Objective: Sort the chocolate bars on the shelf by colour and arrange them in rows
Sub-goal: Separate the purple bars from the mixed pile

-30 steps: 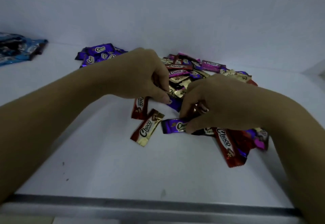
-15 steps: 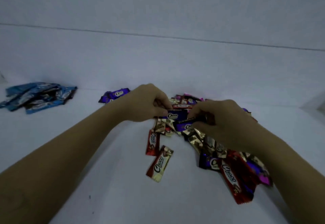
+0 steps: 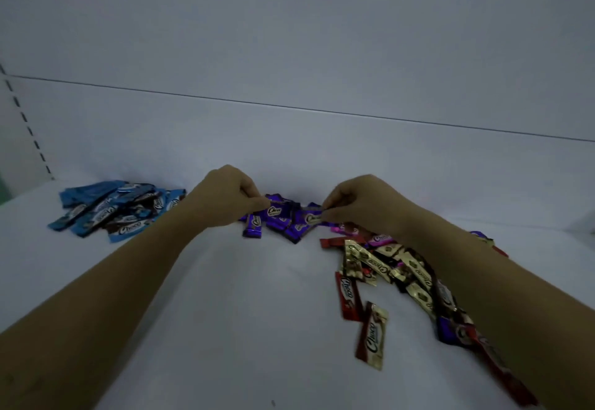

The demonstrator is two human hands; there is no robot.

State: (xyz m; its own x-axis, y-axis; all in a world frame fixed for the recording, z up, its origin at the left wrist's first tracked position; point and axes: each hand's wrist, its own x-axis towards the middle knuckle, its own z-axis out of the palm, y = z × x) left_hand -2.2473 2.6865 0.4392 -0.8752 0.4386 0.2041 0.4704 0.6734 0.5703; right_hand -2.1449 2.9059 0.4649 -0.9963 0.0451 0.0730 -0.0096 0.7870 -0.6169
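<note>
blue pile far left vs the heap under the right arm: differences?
The blue pile is all blue; the mixed heap holds gold, red, pink and purple bars. The blue pile shows nearly whole; the mixed heap is partly hidden by the right forearm. Both are loose, overlapping bars on the white shelf, not in rows.

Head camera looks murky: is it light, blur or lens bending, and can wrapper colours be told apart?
Head view: dim, bluish light, no glare; slotted upright leans from the wide lens; near red-and-gold bar is soft; blue pile and purple pile read clearly.
</note>
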